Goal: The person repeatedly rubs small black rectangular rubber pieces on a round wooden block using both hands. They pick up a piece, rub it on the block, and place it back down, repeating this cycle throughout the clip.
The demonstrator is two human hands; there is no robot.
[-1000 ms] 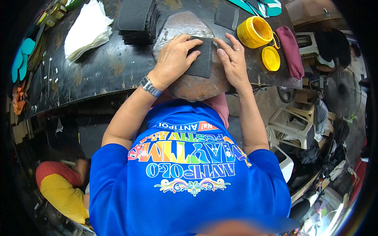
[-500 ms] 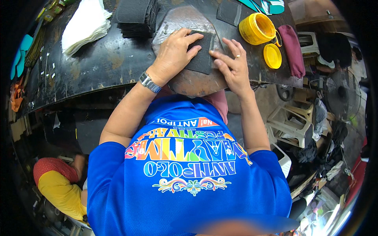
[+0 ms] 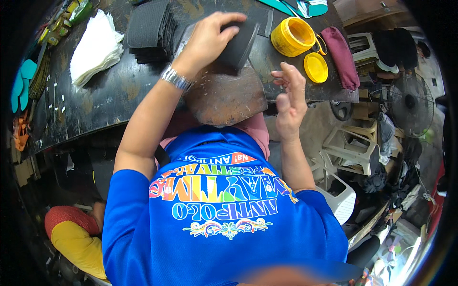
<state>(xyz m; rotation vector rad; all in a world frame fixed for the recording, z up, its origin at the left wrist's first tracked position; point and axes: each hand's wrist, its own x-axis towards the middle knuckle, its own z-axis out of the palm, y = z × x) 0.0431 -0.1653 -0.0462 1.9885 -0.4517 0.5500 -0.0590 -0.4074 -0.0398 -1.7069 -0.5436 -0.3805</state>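
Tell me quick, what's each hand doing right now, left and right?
Left hand: closed on a dark grey pad, lifting it at the stone slab.
Right hand: open, fingers loosely curled, holding nothing.

The left hand covers much of the dark pad, so its full outline and the grip under the palm cannot be told. The worn slab runs under that hand and forearm at 12 o'clock. The teal soles at 1 o'clock are cut by the top edge. The packets at 11 o'clock are too small and bent to identify. At 6 o'clock a blurred band hides the shirt's hem.
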